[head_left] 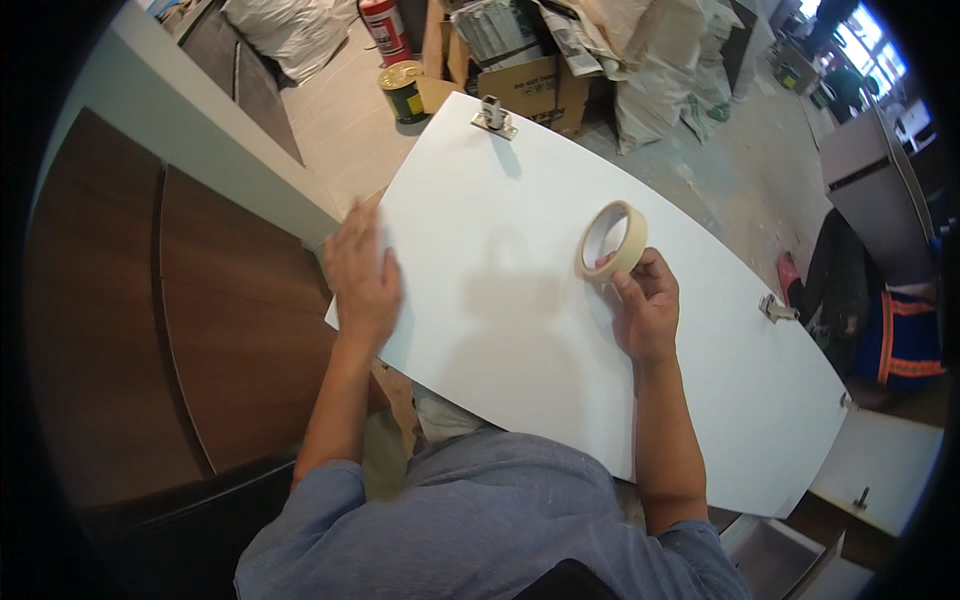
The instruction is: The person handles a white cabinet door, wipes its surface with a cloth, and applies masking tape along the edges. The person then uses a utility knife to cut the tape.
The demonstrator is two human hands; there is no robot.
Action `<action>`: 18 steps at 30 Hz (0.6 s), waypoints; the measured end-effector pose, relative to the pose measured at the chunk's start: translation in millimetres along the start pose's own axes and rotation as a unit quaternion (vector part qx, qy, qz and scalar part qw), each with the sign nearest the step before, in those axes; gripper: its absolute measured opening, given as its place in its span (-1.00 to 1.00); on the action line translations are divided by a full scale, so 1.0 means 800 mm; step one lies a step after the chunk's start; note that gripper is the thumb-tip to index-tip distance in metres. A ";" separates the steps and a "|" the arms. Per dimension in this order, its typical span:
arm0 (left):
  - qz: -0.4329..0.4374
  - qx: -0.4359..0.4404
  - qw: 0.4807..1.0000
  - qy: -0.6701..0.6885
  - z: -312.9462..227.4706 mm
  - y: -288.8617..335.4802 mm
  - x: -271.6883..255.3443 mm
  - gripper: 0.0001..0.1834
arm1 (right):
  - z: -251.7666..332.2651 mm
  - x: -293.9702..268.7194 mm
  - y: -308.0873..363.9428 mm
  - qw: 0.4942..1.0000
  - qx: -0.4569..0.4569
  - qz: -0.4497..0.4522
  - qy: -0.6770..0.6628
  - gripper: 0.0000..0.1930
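A white cabinet door panel (450, 250) lies flat in front of me, with metal hinges on it: one hinge (494, 118) at the far corner and another hinge (778, 309) along the right side. My left hand (364, 280) rests at the panel's left edge, fingers stretched out and holding nothing. Above the panel's middle right, my right hand (650, 312) pinches the lower rim of a cream roll of masking tape (634, 238) between thumb and fingers. The roll stands tilted, its hollow core facing left.
Brown wooden cabinet doors (240, 320) stand close on my left. Beyond the panel are a tin can (404, 95), a red fire extinguisher (385, 32) and a cardboard box (525, 88). On the right, a person in dark trousers (838, 270) is near the panel; an open drawer (775, 560) sits at lower right.
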State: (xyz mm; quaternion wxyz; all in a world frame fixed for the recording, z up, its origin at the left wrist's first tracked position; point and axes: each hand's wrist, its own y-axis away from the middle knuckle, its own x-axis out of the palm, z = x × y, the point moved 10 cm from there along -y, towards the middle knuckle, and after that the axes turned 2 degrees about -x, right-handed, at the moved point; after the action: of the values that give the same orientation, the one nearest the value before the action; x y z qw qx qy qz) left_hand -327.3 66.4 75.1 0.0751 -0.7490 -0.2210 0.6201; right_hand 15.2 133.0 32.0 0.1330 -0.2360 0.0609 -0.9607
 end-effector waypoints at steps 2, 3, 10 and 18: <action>0.042 0.048 0.997 0.037 -0.020 -0.022 0.021 -0.36 | -0.006 0.012 -0.007 0.999 -0.004 0.032 0.013 -0.81; 0.056 0.079 0.994 0.059 -0.036 -0.032 0.032 -0.37 | -0.009 0.014 -0.009 0.999 0.001 0.038 0.021 -0.82; 0.070 0.115 0.989 0.066 -0.132 -0.100 0.084 -0.35 | 0.000 0.001 -0.022 1.000 -0.008 0.009 -0.025 -0.80; 0.442 -0.001 0.585 0.680 -0.163 -0.049 0.125 -0.65 | 0.011 -0.043 -0.026 0.970 -0.048 -0.047 -0.235 -0.74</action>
State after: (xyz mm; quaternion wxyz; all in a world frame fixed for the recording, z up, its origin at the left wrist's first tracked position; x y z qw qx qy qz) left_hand -197.6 164.4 29.6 -0.0807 -0.9576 0.2525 -0.1131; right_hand 44.0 162.1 28.8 0.0869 -0.4641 0.0631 -0.8792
